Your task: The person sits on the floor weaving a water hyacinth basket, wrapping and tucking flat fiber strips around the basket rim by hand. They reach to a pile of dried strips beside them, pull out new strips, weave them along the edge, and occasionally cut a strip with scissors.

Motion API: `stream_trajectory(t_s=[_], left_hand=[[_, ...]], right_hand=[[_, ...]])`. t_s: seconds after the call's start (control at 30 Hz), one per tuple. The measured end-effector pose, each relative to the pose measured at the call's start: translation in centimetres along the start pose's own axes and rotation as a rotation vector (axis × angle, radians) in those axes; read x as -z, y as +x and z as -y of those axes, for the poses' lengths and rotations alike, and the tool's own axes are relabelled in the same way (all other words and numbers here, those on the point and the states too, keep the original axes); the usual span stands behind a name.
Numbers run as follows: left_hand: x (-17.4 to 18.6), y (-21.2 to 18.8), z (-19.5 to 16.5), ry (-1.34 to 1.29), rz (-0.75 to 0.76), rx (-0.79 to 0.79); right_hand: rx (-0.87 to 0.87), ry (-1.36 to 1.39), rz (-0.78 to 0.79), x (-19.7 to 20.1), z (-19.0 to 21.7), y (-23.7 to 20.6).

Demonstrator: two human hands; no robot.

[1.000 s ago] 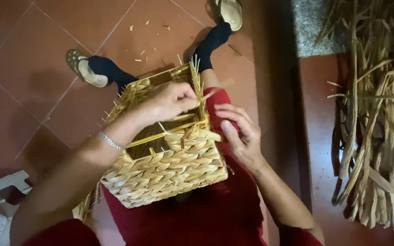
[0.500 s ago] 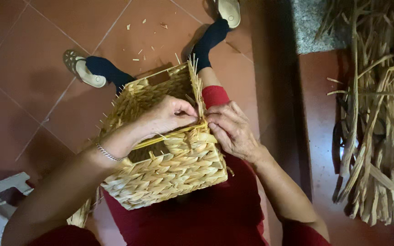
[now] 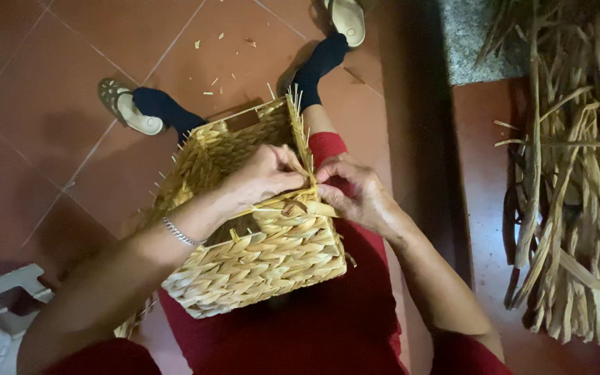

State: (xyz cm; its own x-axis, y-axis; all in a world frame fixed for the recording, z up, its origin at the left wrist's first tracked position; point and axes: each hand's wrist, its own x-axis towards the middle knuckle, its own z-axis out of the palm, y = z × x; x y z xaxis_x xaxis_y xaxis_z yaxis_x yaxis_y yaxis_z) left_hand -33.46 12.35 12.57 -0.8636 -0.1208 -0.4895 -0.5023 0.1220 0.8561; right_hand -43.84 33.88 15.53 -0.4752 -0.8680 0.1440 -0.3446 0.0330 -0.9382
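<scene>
Her left hand (image 3: 265, 177) is curled tight, fingers pinched on a pale straw strand at the rim of the square, golden woven-straw basket (image 3: 258, 243) lying on her red-trousered lap. The right hand (image 3: 355, 194) pinches the same rim corner, touching the left. Dried straw bundles (image 3: 571, 194) lie well apart on the floor.

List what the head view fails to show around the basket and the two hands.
- Basket inside: hidden by the left hand and forearm.
- Strand ends at the rim corner: covered by the fingers of the left hand and the right hand.
- Basket's underside: rests on the red-clad lap, out of sight.
- Pile of dried strands: cut off by the right edge.
- White block: cut off at the lower left corner.
</scene>
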Motion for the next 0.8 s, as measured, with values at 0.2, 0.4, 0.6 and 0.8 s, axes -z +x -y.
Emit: stream_trajectory(t_s=[0.2, 0.4, 0.6, 0.8], left_hand=[[1.0, -0.3, 1.6, -0.123, 0.153, -0.036], [0.4, 1.3, 3.0, -0.088, 0.018, -0.148], [0.4, 0.7, 1.9, -0.137, 0.001, -0.060], [3.5, -2.9, -1.6, 0.385, -0.211, -0.237]], right_hand=[[-0.080, -0.027, 0.025, 0.4, 0.4, 0.0], [0.028, 0.091, -0.067, -0.6, -1.1, 0.2], [-0.046, 0.145, -0.050, -1.1, -1.9, 0.4], [0.116, -0.012, -0.189, -1.5, -1.0, 0.0]])
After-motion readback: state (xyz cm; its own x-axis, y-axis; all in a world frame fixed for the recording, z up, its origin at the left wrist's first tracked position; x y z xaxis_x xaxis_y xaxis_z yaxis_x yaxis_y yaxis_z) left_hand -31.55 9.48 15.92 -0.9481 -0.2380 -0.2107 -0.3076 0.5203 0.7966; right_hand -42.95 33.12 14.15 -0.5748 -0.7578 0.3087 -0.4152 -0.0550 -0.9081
